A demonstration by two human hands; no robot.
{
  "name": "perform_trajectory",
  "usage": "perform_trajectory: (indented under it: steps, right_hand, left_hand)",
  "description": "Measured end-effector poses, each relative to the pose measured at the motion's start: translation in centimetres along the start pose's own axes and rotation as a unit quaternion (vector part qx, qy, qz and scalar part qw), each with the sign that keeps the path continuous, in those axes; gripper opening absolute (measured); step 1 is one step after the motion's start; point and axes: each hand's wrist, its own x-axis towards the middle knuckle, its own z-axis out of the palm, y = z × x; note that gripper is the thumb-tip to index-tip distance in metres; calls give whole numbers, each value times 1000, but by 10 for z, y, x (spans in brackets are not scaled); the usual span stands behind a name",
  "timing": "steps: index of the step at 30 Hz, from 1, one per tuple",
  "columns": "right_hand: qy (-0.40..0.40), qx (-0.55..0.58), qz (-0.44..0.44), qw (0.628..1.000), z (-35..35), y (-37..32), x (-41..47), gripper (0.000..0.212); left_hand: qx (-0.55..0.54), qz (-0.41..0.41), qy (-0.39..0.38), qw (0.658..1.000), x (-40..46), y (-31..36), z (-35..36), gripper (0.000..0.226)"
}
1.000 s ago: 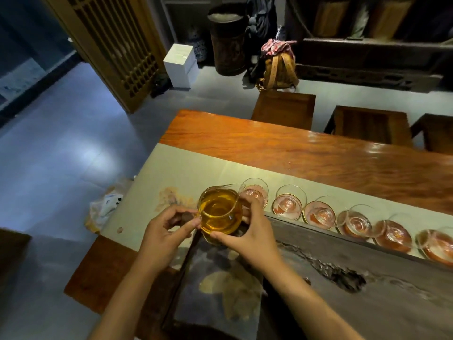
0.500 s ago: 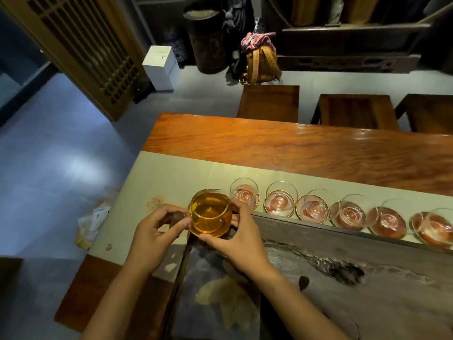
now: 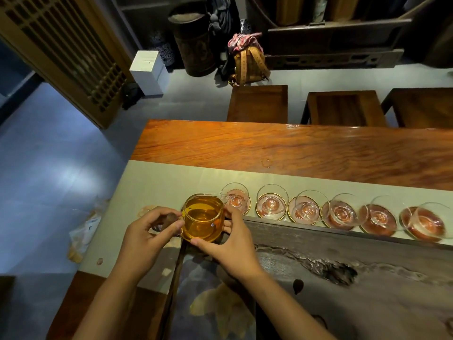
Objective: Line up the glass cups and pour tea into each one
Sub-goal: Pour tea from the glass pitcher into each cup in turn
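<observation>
A glass pitcher (image 3: 203, 218) full of amber tea is held between both hands at the left end of the table. My left hand (image 3: 148, 233) grips its handle from the left. My right hand (image 3: 231, 244) cups its right side and base. Its spout points at the leftmost glass cup (image 3: 236, 198). Several empty glass cups stand in a row on round saucers, running right along the pale runner (image 3: 157, 182), from the second cup (image 3: 272, 202) to the last cup (image 3: 427, 223).
A dark stone tea tray (image 3: 343, 278) fills the near side of the wooden table (image 3: 294, 150). Wooden stools (image 3: 259, 101) stand beyond the far edge. A white box (image 3: 148, 69) and a bag (image 3: 247, 62) sit on the floor.
My view has shifted slightly. Both hands keep hold of the pitcher, which stays beside the leftmost cup.
</observation>
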Motion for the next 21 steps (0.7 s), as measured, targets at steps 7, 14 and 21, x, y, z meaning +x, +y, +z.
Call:
perform_trajectory:
  steps: [7,14,21]
  right_hand:
    - [-4,6,9,1000,-2,-1,1,96]
    - [-16,22,2,1000,-1,2,1,112]
    - [-19,33,5,999,0,2,0,111]
  left_hand:
    - [15,2,1,1000,0,5,1,20]
    - [42,13,0,999,1,6,1,21]
    - [56,22,-4,998,4,6,0,22]
